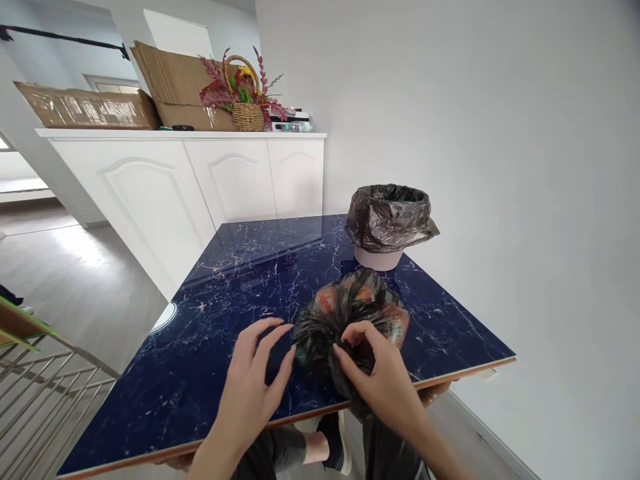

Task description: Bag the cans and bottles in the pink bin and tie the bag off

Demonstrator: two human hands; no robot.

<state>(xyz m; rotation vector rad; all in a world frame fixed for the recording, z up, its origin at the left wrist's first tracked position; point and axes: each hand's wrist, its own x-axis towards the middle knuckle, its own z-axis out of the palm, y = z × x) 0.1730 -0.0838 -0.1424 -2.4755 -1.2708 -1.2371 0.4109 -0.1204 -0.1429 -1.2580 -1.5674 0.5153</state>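
Note:
A full black plastic bag [320,337] rests on the dark blue marbled table [240,287] near its front edge. Orange and red items show faintly through the thin film. My right hand [373,363] pinches the gathered top of the bag between thumb and fingers, and a dark strip of film hangs below it over the table edge. Just left of the bag, my left hand [263,367] is open, its fingers spread and curved, with nothing in it.
Behind the bag stands a pale pink bin [379,259] lined with a black bag [390,223]. A white cabinet [240,177] beyond the table bears cardboard boxes [95,109], a flower basket [249,117] and a bottle [299,126]. A metal rack [55,387] is at left, a wall at right.

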